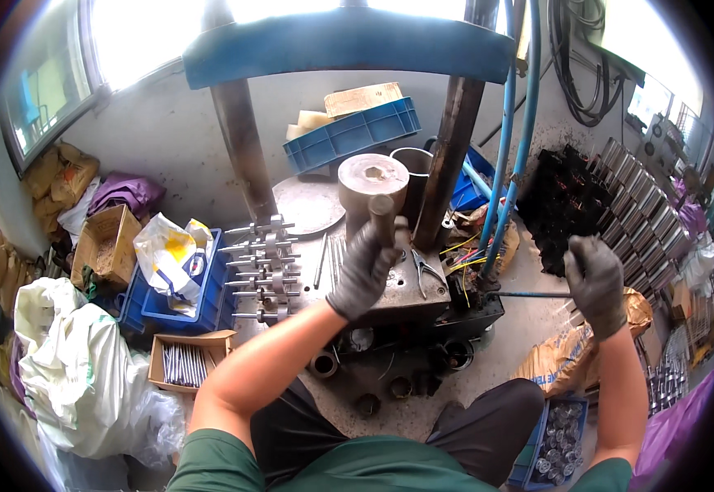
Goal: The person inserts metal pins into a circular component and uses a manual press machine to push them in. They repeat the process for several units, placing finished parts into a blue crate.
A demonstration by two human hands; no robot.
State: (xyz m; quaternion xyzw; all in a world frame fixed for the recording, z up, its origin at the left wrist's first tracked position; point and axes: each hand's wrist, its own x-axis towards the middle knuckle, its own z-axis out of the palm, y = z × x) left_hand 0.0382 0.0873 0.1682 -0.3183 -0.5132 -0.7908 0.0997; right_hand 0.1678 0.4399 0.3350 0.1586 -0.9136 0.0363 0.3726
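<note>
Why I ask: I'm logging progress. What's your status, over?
Left hand around small metal cylinder. Right hand at blue bar's end, grip unclear. Pliers lie on metal block nearby.

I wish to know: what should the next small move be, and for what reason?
Probably, slide the pliers aside with the right hand: they lie on the metal block, handles spread, close to the left hand, which has its fingers around a metal piece, and they might get in its way.

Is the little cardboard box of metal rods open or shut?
Open. The cardboard box has nothing covering its top, so the thin metal rods inside show.
</note>
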